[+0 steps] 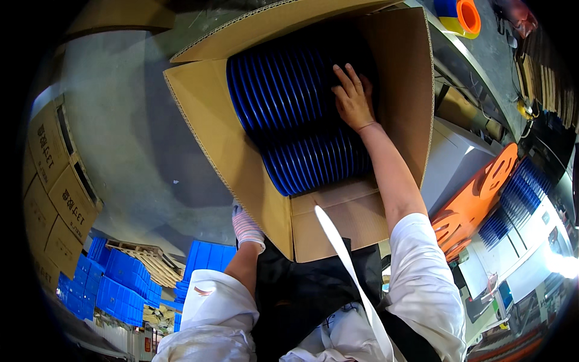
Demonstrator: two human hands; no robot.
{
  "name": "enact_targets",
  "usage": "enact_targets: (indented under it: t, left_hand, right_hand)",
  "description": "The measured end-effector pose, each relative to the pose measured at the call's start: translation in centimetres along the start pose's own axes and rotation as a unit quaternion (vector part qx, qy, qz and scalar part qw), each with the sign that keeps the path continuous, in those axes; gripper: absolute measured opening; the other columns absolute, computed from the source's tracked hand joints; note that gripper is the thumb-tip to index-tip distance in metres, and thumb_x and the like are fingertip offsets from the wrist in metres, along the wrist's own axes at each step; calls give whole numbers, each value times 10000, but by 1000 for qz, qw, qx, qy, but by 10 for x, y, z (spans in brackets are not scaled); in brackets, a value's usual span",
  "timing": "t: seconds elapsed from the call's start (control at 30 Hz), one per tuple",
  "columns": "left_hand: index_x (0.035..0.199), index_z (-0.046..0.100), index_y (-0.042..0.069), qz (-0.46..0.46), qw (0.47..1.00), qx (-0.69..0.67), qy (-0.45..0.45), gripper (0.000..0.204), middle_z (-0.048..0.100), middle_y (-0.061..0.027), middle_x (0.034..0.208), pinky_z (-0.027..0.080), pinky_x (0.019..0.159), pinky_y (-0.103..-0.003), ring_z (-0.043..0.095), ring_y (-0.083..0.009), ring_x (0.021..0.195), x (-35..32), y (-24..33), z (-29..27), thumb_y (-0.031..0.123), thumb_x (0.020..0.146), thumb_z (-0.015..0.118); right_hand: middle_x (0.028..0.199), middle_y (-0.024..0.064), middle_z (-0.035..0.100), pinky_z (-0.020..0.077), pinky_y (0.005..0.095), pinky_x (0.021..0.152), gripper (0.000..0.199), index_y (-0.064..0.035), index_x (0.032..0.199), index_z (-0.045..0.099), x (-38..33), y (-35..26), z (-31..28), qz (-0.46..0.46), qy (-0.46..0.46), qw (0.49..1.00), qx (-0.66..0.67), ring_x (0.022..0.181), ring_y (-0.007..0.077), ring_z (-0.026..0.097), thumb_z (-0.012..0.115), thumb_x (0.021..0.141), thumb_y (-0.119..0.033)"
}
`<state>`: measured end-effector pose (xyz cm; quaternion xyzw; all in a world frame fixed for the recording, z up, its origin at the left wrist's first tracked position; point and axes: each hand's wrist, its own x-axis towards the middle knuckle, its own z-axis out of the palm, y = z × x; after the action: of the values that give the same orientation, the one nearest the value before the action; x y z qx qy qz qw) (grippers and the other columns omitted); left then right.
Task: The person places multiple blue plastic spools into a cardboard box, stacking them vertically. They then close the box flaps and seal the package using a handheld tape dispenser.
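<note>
An open cardboard box (241, 157) is seen from above, its flaps folded outward. Inside it, a stack of blue round plates (289, 108) is laid on edge, filling most of the interior. The right hand (353, 99) is laid flat on the plates, bare, with fingers spread and nothing pinched. The left hand (246, 228), covered by a striped glove, is placed against the outer near wall of the box; its grip cannot be told. Blue crates (120, 280) are stacked below on the floor, beside a wooden pallet (151, 259).
</note>
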<state>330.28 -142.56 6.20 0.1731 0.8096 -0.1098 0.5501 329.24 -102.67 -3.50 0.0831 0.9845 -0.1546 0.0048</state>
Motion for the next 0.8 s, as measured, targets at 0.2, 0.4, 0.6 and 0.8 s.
enact_targets:
  t: [0.2, 0.4, 0.6, 0.8]
  left_hand:
    - [1314, 516, 131, -2, 1000, 7, -6, 470, 495, -70, 1372, 261, 1099, -393, 398, -247, 1303, -1, 1, -3, 346, 910, 405]
    - [1289, 538, 132, -8, 1000, -20, 3, 454, 523, -79, 1337, 275, 1089, -390, 421, -248, 1284, -3, 1, -8, 347, 907, 417]
    - [1281, 537, 120, -14, 1000, -25, 4, 446, 534, -90, 1313, 290, 1078, -391, 434, -251, 1266, -7, 4, -16, 327, 897, 448]
    - [1314, 509, 120, -8, 999, -43, 15, 472, 480, -96, 1369, 271, 1095, -388, 383, -271, 1304, -2, -3, -5, 331, 898, 438]
  right_hand:
    - [1485, 29, 331, 240, 558, 1071, 192, -144, 947, 629, 6, -10, -9, 4, -58, 998, 19, 1409, 273, 216, 644, 776, -58]
    - [1476, 33, 343, 246, 558, 1076, 136, -125, 889, 614, 14, -26, -6, 36, -24, 998, 56, 1397, 266, 251, 645, 778, -53]
    - [1473, 36, 349, 265, 543, 1082, 117, -130, 864, 605, 13, -34, 10, -22, 12, 999, 44, 1381, 255, 290, 618, 797, -35]
    - [1465, 34, 363, 264, 540, 1085, 102, -131, 863, 616, 22, -45, -3, 13, -11, 998, 57, 1390, 249, 273, 621, 797, -53]
